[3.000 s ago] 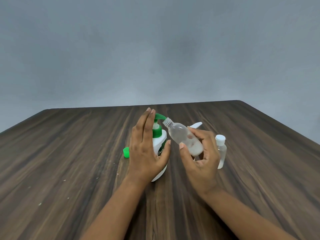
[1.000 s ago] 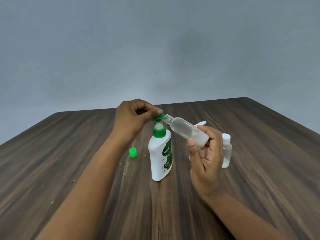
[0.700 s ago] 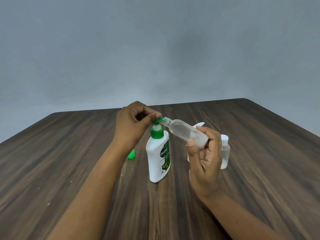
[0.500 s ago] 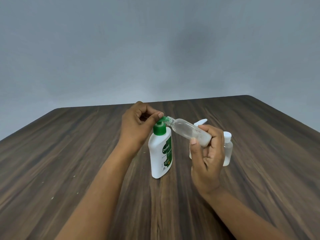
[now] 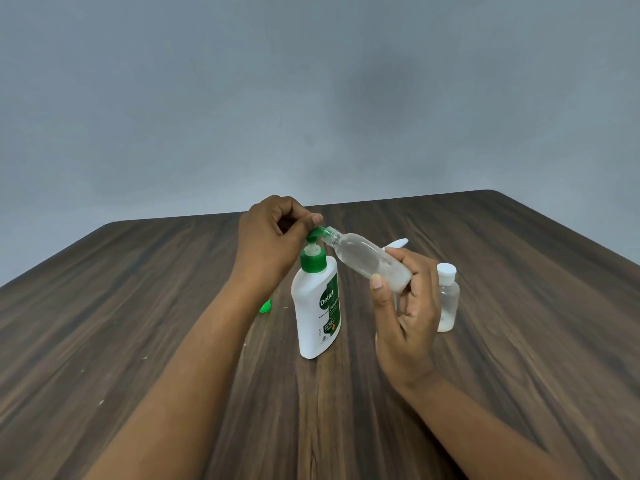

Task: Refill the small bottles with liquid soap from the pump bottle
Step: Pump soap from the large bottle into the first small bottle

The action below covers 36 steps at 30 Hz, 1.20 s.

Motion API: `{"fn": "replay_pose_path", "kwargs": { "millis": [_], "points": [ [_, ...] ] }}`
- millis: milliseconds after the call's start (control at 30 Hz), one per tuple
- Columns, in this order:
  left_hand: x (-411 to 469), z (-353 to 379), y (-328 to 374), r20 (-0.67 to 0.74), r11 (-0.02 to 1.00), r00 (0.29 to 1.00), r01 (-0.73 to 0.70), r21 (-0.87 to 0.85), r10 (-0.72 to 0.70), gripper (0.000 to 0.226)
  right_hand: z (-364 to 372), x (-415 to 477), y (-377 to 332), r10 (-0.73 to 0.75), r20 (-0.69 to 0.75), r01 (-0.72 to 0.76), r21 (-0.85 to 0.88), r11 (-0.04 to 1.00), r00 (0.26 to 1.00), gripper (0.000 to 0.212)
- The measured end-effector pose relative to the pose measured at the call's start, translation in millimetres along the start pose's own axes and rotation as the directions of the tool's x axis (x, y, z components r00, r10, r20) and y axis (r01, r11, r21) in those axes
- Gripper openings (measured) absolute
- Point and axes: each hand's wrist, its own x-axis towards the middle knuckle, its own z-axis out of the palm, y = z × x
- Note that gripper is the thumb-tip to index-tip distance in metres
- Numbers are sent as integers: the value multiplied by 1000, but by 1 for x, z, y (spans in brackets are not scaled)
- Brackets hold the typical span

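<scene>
A white pump bottle (image 5: pixel 317 306) with a green collar and green pump head stands upright on the dark wooden table (image 5: pixel 519 341). My left hand (image 5: pixel 268 237) is curled over the pump head, thumb resting on top of it. My right hand (image 5: pixel 403 313) holds a small clear uncapped bottle (image 5: pixel 367 261), tilted, its open mouth touching the pump nozzle. A little whitish liquid sits at its lower end. A second small clear bottle (image 5: pixel 446 299) with a white cap stands just right of my right hand.
A small green cap (image 5: pixel 266 307) lies on the table left of the pump bottle, partly hidden by my left forearm. A white object (image 5: pixel 398 243) pokes out behind the held bottle. A grey wall rises beyond the table's far edge.
My left hand moved from the pump bottle's side to its top. The pump head went down half a second ago and now stands raised again. The small bottle stayed at the nozzle.
</scene>
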Motion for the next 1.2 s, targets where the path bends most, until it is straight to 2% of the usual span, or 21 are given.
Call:
{"fn": "replay_pose_path", "kwargs": {
  "millis": [167, 333, 500, 667, 933, 1200],
  "points": [
    [-6, 3, -6, 19, 1000, 1000, 19, -9, -18, 23, 3, -8, 6, 53, -9, -54, -17, 998, 999, 24],
    [-11, 6, -6, -63, 999, 998, 10, -38, -13, 22, 3, -8, 7, 49, 14, -48, -31, 998, 999, 23],
    [2, -3, 4, 15, 999, 1000, -9, 40, 8, 18, 3, -6, 7, 26, 40, -24, -45, 999, 999, 24],
    [0, -4, 1, 71, 999, 997, 2, 44, -6, 20, 5, -6, 6, 31, 15, -30, -30, 999, 999, 23],
    [-8, 2, 1, -17, 997, 999, -35, 76, 37, 16, 5, -8, 5, 42, -5, -42, -10, 999, 999, 21],
    [5, -10, 7, 95, 994, 995, -41, 103, 32, 15, 5, -5, 5, 40, 34, -39, -41, 998, 999, 25]
  ]
}}
